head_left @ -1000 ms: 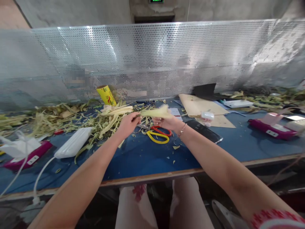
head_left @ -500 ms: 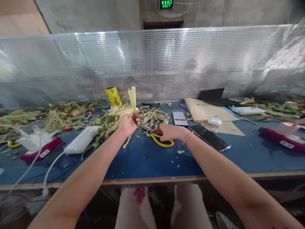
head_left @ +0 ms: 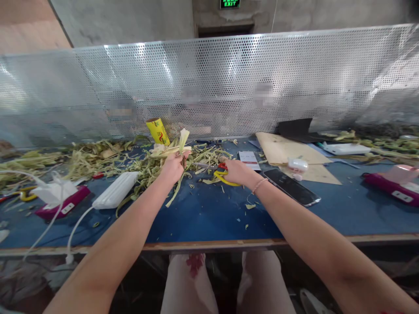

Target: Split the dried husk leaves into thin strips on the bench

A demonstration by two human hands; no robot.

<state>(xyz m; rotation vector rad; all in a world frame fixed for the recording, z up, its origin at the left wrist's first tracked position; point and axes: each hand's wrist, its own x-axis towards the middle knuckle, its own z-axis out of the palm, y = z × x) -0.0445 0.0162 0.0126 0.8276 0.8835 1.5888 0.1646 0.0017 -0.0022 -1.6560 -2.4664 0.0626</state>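
Note:
My left hand is closed on a pale green husk-like leaf strip, whose upper end sticks up above the fingers. In my right hand is a pair of scissors with yellow and red handles, its metal blades pointing left toward my left hand. Between the blade tips and my left fingers there is a small gap. A heap of cut green-yellow leaf strips lies under and around my left hand. Which fingers sit inside the handle loops is hidden.
A white power bank and purple power strip with cables lie left. A yellow tube leans by the perforated metal screen. Right are a black phone, a card-like white item, brown paper and another purple strip.
My left hand has shifted slightly left, and the upright leaf strip now tilts and looks shorter. My right hand with the scissors has moved a little right and up, away from the left hand.

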